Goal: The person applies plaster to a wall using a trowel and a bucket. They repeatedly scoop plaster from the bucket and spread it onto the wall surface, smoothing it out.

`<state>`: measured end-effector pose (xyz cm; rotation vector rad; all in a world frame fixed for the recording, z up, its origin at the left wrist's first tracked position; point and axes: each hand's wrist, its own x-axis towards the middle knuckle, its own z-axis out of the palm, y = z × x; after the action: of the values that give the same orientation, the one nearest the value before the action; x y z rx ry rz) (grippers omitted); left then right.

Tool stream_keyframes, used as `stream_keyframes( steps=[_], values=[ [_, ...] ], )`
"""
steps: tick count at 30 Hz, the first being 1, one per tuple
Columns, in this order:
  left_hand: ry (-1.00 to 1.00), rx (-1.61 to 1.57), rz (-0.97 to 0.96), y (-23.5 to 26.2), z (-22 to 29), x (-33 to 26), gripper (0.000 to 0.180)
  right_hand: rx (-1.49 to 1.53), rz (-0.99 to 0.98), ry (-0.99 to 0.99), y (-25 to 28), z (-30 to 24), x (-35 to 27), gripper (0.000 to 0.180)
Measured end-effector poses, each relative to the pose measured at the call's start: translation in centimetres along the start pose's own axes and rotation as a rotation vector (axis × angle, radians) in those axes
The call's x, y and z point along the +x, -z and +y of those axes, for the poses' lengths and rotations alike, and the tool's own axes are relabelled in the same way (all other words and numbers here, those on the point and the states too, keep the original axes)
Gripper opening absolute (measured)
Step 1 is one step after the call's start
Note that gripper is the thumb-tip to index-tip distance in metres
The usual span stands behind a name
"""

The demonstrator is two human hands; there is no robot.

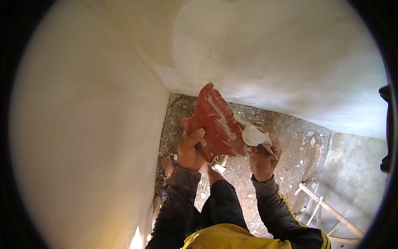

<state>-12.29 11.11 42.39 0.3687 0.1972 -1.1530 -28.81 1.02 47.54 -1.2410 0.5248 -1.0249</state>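
Left hand (190,150) grips red board (216,124); right hand (264,157) clamps scraper (253,135), best drawn flat, gathering white plaster evenly.

There are no packages, labels, signs or screens to see here.

Board (215,122) held between both hands, putty blob (253,135) on its right end; wall (83,124) left, ladder (327,211) near right on floor (290,137).
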Motion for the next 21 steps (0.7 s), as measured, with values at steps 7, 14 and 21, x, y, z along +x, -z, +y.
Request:
stream_keyframes(
  steps=[7,14,21],
  values=[
    [-0.042,0.053,-0.031,-4.9,2.1,-3.1,0.057,-0.442,-0.068,0.140,-1.9,-2.5,0.4,0.026],
    [-0.046,0.084,-0.051,-7.0,3.8,-3.8,0.056,-0.708,-0.142,0.315,-2.0,-3.7,2.8,0.029],
    [-0.093,0.064,-0.067,-5.2,6.4,-6.7,0.058,0.432,0.083,-0.387,-2.8,-2.2,2.5,0.042]
  ],
)
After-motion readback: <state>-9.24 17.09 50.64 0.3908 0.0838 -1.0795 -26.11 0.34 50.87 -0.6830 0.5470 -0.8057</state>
